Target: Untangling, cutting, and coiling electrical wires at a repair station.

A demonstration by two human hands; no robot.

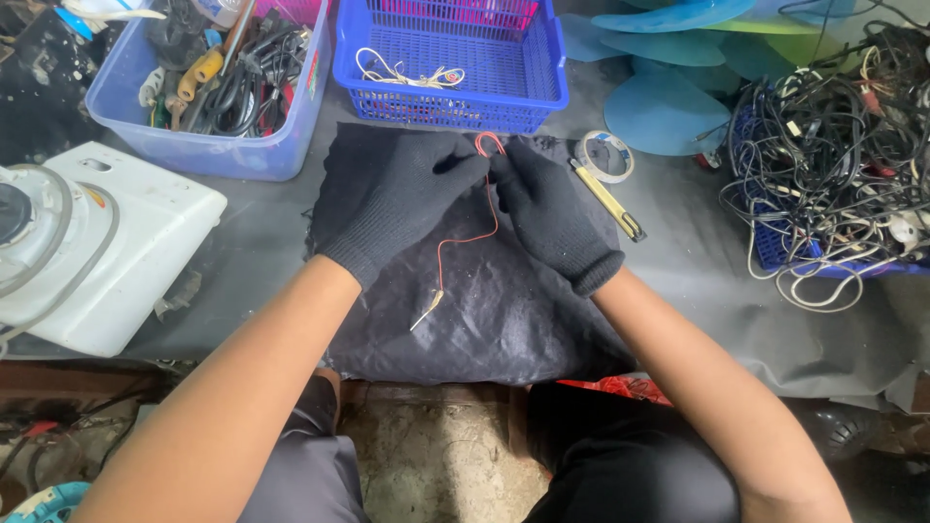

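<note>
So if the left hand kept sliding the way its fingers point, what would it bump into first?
The left hand points up and right, so it would first meet the right hand, just past the red wire both pinch. Beyond lies the blue basket; depth is unclear.

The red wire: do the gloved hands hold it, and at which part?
Yes. Both hands, left hand and right hand, pinch the thin red wire near its looped upper end. Its lower end, with a pale tip, lies free on the black cloth.

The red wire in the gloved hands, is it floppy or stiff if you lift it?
Probably floppy: the red wire loops between the left hand and right hand and trails in curves over the black cloth. It looks thin, so likely very light.
</note>
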